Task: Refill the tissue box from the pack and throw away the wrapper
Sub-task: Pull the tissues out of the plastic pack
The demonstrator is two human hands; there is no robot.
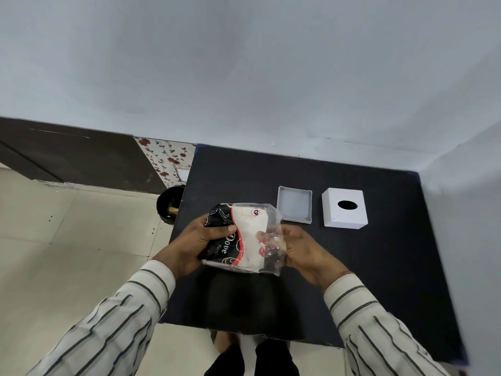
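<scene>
I hold a tissue pack [245,236] in a black, red and clear plastic wrapper above the dark table [379,267]. My left hand [198,241] grips its black left end, thumb on top. My right hand [301,249] pinches the crumpled clear wrapper at the right end, with white tissues showing inside. The white tissue box cover [344,208], with an oval slot on top, stands at the table's back right. Its shallow white base tray [295,204] lies open to the left of the cover, with nothing visible in it.
A black waste bin [169,203] stands on the tiled floor by the table's far left corner. Pale walls run behind and to the right of the table. A dark cabinet and a floral panel stand at the left.
</scene>
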